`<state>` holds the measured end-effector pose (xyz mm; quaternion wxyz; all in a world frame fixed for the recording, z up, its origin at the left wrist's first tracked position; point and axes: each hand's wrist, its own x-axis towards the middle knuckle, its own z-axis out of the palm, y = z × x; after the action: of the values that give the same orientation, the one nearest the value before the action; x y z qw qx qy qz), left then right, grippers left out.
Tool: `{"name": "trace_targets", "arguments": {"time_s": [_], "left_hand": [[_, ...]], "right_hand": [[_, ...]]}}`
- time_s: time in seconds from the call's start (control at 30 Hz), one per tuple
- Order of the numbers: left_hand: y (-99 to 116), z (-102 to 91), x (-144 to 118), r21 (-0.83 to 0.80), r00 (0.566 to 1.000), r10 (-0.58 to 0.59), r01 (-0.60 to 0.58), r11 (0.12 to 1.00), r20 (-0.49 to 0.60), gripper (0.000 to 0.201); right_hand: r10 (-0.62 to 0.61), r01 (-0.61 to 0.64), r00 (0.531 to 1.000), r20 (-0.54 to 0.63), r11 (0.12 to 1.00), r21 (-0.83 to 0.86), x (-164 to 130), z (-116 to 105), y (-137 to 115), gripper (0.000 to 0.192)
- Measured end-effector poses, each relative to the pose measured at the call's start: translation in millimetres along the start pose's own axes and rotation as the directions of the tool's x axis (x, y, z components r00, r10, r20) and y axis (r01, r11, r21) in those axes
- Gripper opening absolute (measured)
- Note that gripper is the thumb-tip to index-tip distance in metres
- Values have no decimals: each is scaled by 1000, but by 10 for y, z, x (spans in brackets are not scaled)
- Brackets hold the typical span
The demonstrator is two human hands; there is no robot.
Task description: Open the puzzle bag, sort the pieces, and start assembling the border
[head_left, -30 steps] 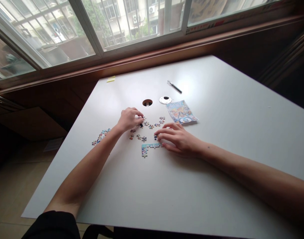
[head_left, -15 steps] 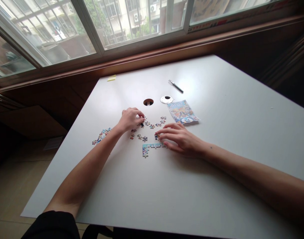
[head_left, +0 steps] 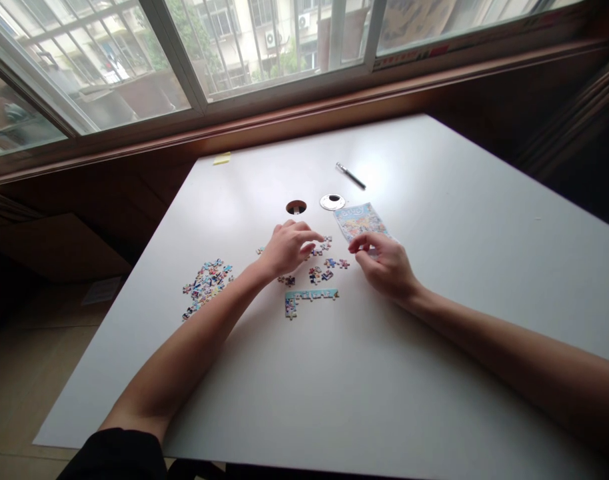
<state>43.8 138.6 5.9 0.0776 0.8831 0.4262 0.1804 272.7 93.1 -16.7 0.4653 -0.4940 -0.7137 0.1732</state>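
Note:
My left hand (head_left: 290,248) hovers over loose jigsaw pieces (head_left: 314,273) in the middle of the table, its index finger stretched out and apart from the thumb. Some pieces are hidden beneath it. To the right, my right hand (head_left: 387,265) has its fingers curled in towards the thumb. Whatever may be between those fingertips is too small to make out. This hand covers the lower part of a colourful picture sheet (head_left: 358,219). Just in front of the loose pieces lies a joined puzzle border (head_left: 309,294), L-shaped with a light blue edge.
A larger heap of jigsaw pieces (head_left: 207,283) lies left of my left forearm. Beyond the hands are a round hole (head_left: 296,207) in the white table (head_left: 304,387), its metal cover (head_left: 332,202), a pen (head_left: 350,176) and a yellow paper note (head_left: 221,159).
My left hand has moved right across the loose pieces. My right hand has drawn back to the right and curled its fingers, uncovering the border's right end and several pieces.

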Motion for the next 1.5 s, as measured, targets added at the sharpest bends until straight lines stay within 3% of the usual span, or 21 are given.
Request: {"name": "trace_targets", "arguments": {"time_s": [0.23,0.5,1.17,1.33,1.5], "left_hand": [[-43,57,119,77,997,82,-83,994,13,17],[-243,-114,-4,76,999,-17,15,997,29,10],[-195,-52,72,-12,995,-75,76,997,69,9],[-281,-187,-94,-17,995,-96,96,995,20,13],[-422,-441,-552,30,988,-147,149,988,-34,15]], "right_hand": [[42,-42,999,-18,999,9,-6,1,6,12],[-28,29,999,-39,999,14,-6,14,-21,13],[12,-12,1000,2,1000,-17,5,-15,-55,11],[3,-3,1000,18,1000,-15,2,-21,-64,12],[-7,7,999,35,1000,-11,0,-28,-65,12]]}}
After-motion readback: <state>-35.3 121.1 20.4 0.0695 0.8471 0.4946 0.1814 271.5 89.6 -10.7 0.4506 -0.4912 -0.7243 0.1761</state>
